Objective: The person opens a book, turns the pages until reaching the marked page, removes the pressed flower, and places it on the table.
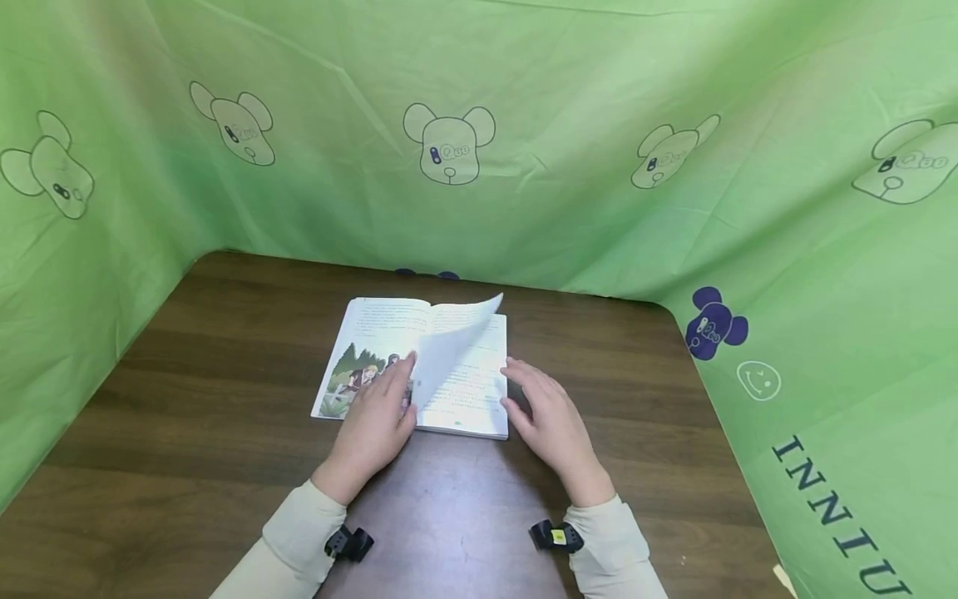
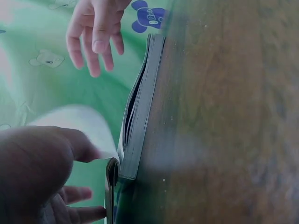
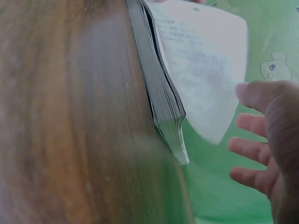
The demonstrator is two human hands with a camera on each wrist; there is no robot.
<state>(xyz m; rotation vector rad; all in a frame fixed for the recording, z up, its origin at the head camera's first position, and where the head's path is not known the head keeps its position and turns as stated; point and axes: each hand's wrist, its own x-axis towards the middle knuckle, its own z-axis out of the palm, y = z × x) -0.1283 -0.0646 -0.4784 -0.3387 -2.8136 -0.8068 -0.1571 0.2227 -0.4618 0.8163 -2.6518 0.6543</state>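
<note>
An open book point(image 1: 490, 408) lies on the table, with printed text and a coloured picture of figures and trees on its left page. One page point(image 3: 205, 65) stands lifted and curved between the two sides. My left hand point(image 1: 374, 428) rests over the picture side near the spine, fingers extended, its thumb close to the foot of the lifted page in the left wrist view. Beside the book's right edge is my right hand point(image 1: 554, 424), fingers spread and loosely bent. In the right wrist view, that hand point(image 3: 280, 144) has nothing between thumb and fingers.
The brown wooden table point(image 1: 187, 399) carries the book near its middle. Green cloth point(image 1: 329, 200) with bear-head prints hangs along the back and both sides. A small black camera point(image 1: 348, 544) is strapped at the left wrist, another point(image 1: 557, 537) at the right.
</note>
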